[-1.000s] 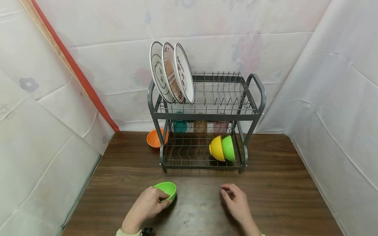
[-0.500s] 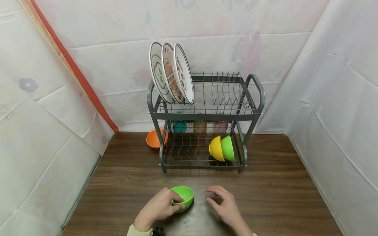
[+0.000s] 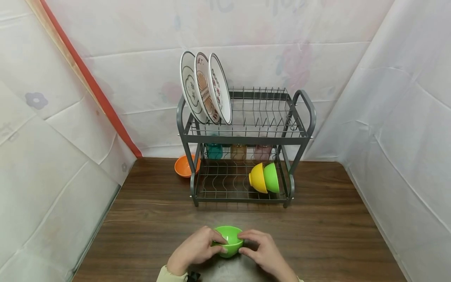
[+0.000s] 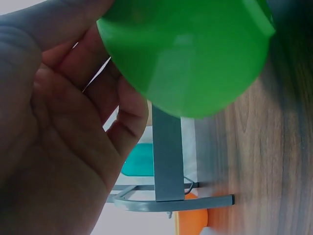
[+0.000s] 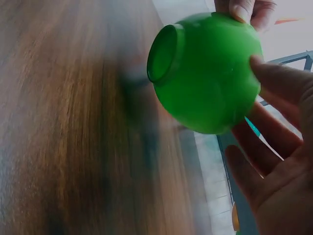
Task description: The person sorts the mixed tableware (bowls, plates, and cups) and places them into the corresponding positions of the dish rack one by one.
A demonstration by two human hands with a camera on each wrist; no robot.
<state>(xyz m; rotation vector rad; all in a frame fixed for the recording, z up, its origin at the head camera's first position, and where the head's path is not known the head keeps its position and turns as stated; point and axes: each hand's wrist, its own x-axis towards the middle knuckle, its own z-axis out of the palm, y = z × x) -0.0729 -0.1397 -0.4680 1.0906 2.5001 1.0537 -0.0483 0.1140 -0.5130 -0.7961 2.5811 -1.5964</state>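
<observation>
A green bowl [image 3: 231, 251] is between my two hands near the front of the table, its opening facing up. My left hand [image 3: 198, 246] pinches the left rim, with fingers inside and thumb outside. On the opposite side, my right hand [image 3: 263, 250] has its fingertips at the right rim and its thumb against the outer wall. In the right wrist view the bowl's round base [image 5: 164, 54] shows and seems to be off the table. The left wrist view shows the bowl's outer wall [image 4: 186, 63] above my curled left fingers [image 4: 132, 105].
Behind the hands stands a two-tier dish rack [image 3: 243, 140]. Three plates [image 3: 220, 90] lean in its upper left. Below are a yellow bowl [image 3: 257, 178], another green bowl [image 3: 271, 177] and three coloured cups [image 3: 239, 151]. An orange bowl [image 3: 183, 167] sits left of the rack.
My left hand has carried the green bowl rightward to the middle. My right hand has moved left from beside it and now takes hold of the bowl's right rim.
</observation>
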